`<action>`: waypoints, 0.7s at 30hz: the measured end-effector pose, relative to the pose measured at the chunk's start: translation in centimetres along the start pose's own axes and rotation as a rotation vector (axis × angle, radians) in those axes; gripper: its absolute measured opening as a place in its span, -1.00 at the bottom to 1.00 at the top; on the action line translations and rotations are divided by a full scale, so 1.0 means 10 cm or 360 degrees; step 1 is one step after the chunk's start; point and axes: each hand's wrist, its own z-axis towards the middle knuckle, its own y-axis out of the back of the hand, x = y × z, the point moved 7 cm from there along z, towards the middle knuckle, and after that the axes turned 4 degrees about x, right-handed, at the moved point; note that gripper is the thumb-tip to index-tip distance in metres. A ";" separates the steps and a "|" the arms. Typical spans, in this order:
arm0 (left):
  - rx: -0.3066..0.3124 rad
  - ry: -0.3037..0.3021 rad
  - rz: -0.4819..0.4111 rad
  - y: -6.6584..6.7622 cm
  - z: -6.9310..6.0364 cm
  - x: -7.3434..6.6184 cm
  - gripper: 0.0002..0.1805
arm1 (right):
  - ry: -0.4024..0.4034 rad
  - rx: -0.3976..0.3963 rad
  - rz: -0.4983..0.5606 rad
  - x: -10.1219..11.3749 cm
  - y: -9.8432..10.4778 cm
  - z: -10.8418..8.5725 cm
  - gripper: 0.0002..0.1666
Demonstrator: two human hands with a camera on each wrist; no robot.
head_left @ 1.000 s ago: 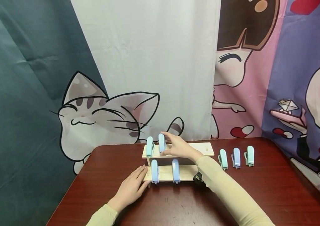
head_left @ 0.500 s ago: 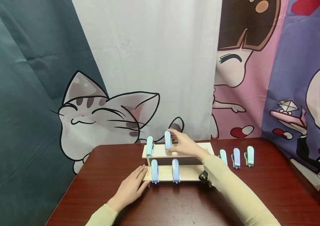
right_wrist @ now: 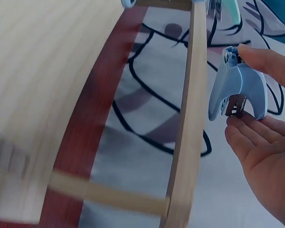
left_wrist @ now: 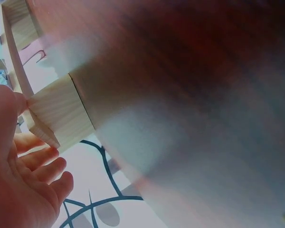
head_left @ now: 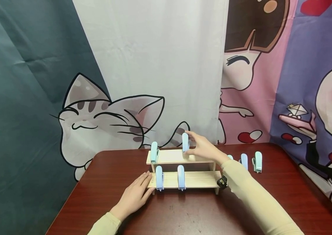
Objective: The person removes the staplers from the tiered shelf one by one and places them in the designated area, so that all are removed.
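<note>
My right hand (head_left: 202,148) pinches a blue stapler (head_left: 185,142) between thumb and fingers. In the right wrist view this blue stapler (right_wrist: 242,88) hangs upright, apparently just off the upper shelf (right_wrist: 187,118). At the left end of the lower shelf (head_left: 199,179), my left hand (head_left: 135,192) grips the wooden rack, thumb at the front edge and fingers farther back. The left wrist view has that hand (left_wrist: 28,175) around the board's end (left_wrist: 45,130). A mint stapler (head_left: 154,152) stands at the upper shelf's left end. Two blue staplers (head_left: 159,178) stand on the lower shelf.
Right of the rack, a mint stapler (head_left: 258,161) and a blue stapler (head_left: 244,160) stand on the brown table (head_left: 183,215). Another, mostly behind the right sleeve, shows only its top (head_left: 230,157). A printed curtain (head_left: 166,65) hangs behind the table.
My right hand has carried the blue stapler rightward along the upper shelf and slightly up. Its sleeve now covers more of the staplers on the right. The left hand stays put.
</note>
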 end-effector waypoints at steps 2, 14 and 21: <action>0.0001 0.0003 0.0000 0.00 0.00 0.00 -0.40 | 0.0000 -0.0019 0.0000 -0.02 0.07 -0.03 0.14; -0.0025 -0.0032 -0.0019 0.01 -0.01 -0.01 -0.40 | -0.0172 -0.0134 -0.0057 -0.25 0.49 -0.31 0.17; -0.0046 -0.0029 -0.0011 0.01 0.00 -0.01 -0.40 | -0.0289 -0.0178 -0.0124 -0.42 0.79 -0.52 0.20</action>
